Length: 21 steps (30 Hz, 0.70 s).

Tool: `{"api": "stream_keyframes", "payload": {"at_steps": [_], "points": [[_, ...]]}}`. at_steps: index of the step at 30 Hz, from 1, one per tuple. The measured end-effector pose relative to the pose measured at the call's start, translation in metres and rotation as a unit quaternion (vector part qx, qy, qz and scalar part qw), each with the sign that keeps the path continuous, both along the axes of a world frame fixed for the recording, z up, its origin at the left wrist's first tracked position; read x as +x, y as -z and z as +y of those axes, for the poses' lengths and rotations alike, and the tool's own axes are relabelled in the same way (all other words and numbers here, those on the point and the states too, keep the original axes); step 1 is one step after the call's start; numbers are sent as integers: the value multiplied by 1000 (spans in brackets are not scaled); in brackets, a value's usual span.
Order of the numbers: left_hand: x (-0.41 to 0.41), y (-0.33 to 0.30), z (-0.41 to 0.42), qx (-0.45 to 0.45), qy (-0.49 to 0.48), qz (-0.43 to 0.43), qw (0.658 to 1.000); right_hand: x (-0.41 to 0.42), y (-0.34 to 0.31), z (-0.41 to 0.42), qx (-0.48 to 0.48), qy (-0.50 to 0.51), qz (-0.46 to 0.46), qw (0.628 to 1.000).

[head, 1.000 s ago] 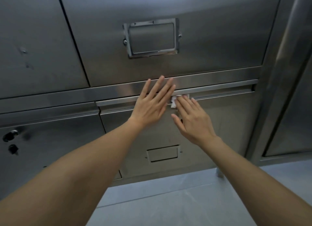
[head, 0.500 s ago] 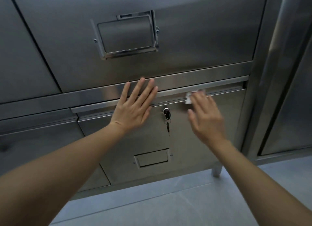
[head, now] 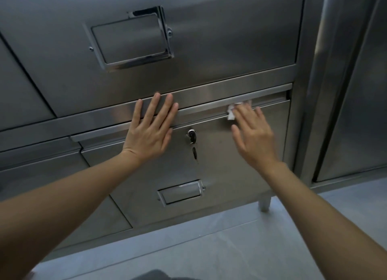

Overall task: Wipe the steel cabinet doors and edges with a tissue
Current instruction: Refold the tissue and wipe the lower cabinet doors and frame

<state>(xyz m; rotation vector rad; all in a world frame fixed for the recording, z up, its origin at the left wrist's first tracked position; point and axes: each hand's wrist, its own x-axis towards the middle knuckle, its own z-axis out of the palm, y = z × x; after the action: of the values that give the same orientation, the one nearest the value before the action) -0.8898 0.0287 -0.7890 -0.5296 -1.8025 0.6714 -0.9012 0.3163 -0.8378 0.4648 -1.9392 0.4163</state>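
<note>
Tissue (head: 231,111) — steel cabinet (head: 219,55), grey floor (head: 209,248)

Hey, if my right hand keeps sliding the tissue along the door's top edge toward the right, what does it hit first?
Likely the cabinet's upright corner post, where the top edge ends. The right hand presses the tissue there; nothing else shows between.

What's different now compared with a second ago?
The right hand slid the tissue rightward along the door's top edge, uncovering the key in the lock. The left hand stayed flat against the cabinet.
</note>
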Motion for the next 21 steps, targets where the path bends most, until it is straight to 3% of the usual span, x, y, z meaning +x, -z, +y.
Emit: {"api": "stream_keyframes", "payload": {"at_steps": [2, 4, 7, 9, 14, 17, 21], "points": [[0, -1, 0, -4, -6, 2, 1000, 4, 2, -3, -45, 23, -12, 999], [0, -3, 0, -1, -8, -2, 1000, 12, -1, -40, -55, -16, -21, 998], [0, -2, 2, -5, -7, -2, 1000, 24, -3, -83, 16, -98, -18, 995], [-1, -1, 2, -3, -5, -1, 1000, 16, -2, -63, 42, -89, 6, 995], [2, 0, 1, -2, -8, -2, 1000, -13, 10, 28, -85, 40, -24, 995], [1, -1, 1, 0, -14, -3, 1000, -5, 8, -14, -137, 32, -26, 990], [-2, -1, 2, -6, -9, -2, 1000, 20, 8, -88, -12, -89, -4, 996]]}}
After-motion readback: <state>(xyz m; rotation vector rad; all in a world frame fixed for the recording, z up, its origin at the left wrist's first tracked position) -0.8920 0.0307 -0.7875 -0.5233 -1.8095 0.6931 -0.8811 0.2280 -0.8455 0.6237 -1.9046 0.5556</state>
